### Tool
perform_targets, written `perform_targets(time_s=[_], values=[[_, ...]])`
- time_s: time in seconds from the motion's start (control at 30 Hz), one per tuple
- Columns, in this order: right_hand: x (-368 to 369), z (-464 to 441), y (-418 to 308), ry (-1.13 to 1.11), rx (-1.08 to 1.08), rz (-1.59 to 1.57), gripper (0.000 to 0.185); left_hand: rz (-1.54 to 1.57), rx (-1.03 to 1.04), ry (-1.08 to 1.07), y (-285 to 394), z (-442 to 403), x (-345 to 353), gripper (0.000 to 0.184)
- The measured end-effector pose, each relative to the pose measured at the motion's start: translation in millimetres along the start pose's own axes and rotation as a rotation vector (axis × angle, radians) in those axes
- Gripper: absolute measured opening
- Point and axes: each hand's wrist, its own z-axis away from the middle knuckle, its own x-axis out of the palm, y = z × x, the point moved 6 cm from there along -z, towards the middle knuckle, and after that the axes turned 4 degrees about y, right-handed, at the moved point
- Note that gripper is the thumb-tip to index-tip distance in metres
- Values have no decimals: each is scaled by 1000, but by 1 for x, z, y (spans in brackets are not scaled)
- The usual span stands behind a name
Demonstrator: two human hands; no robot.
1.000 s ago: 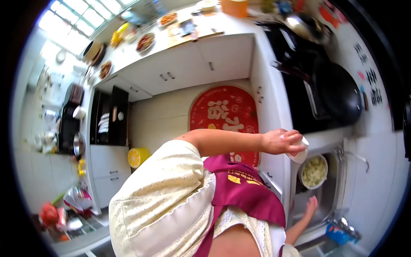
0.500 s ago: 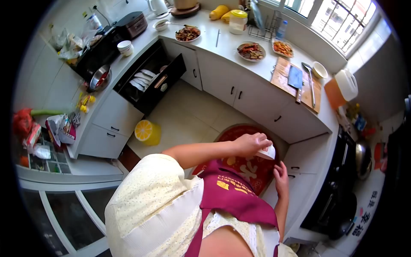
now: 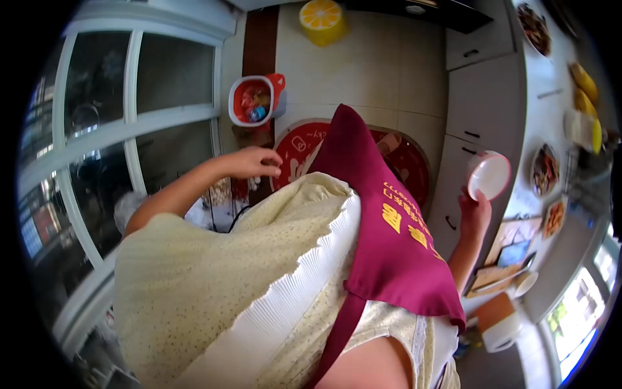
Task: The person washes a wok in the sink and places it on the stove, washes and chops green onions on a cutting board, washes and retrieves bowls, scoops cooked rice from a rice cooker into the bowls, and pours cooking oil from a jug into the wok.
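Note:
My right hand point(image 3: 475, 211) holds a small white bowl point(image 3: 490, 176) with a red rim, the thumb at its edge. The bowl is tilted with its inside towards me, and it is in front of the white cabinets beside the counter. My left hand point(image 3: 254, 162) is empty, its fingers loosely bent and apart, above the floor near the edge of the red mat point(image 3: 303, 139). Just beyond that hand stands a white and red trash bin point(image 3: 233, 104) with wrappers inside. A maroon apron point(image 3: 389, 240) hangs over my front.
A yellow lemon-patterned stool point(image 3: 324, 26) stands on the tiled floor. On the right-hand counter are plates of food point(image 3: 545, 170), a cutting board point(image 3: 495, 275) with a cleaver point(image 3: 514, 253), and squash point(image 3: 584, 81). Framed glass doors point(image 3: 133, 129) line the left side.
The bowl has passed from my left hand to my right. My left hand has swung out to the left, empty. My view has turned left, bringing the trash bin and glass doors into sight.

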Motion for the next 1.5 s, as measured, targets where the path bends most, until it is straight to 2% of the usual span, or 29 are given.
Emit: perform_targets(time_s=[0.03,0.07,0.1,0.13,0.17,0.2,0.23,0.27,0.3,0.4,0.43,0.5,0.53,0.73,0.83,0.93,1.03,1.13,1.33,1.43,1.5], values=[[-5,-20,-17,2,40,-57,35,246,-114,-64,-7,22,32,48],[-18,-56,-30,-15,29,-89,34,375,-169,-34,-16,31,66,46],[-7,-72,-52,-123,66,-167,32,440,-175,13,-26,33,102,45],[-39,-124,-63,-137,121,-79,33,607,-161,59,-26,30,135,45],[-36,-153,-90,-255,160,-75,33,761,-141,118,-9,23,156,45],[-41,-186,-109,-242,174,-82,34,708,-272,95,14,26,153,46],[-36,-207,-129,-254,173,-76,35,782,-265,100,24,25,155,46],[-22,-221,-145,-453,220,-152,35,855,-259,105,35,24,161,47],[-29,-256,-157,-450,263,-194,38,923,-251,117,41,23,166,48],[-44,-337,-183,-71,210,-186,41,1094,-167,201,48,15,178,44],[-42,-347,-186,-16,201,-176,40,1121,-133,229,49,13,175,43],[-36,-361,-191,88,185,-148,40,1130,-195,167,46,11,183,42],[-35,-370,-192,25,220,-136,38,1139,-229,133,46,12,189,42],[-35,-394,-192,112,250,-155,33,1137,-238,211,40,11,183,38],[-35,-398,-192,113,221,-194,40,1187,-259,194,43,14,170,37],[-38,-401,-192,111,243,-184,34,1120,-248,212,38,13,165,35],[-40,-403,-190,85,258,-171,35,1119,-302,193,44,14,149,34],[-39,-396,-187,111,249,-207,35,1174,-260,191,40,9,148,34],[-47,-412,-177,-15,306,-251,33,1140,-234,158,41,0,138,32],[-65,-439,-170,-74,282,-299,31,787,-124,220,53,-1,115,30],[-77,-466,-161,-138,238,-372,29,715,-226,189,27,-21,138,28]])
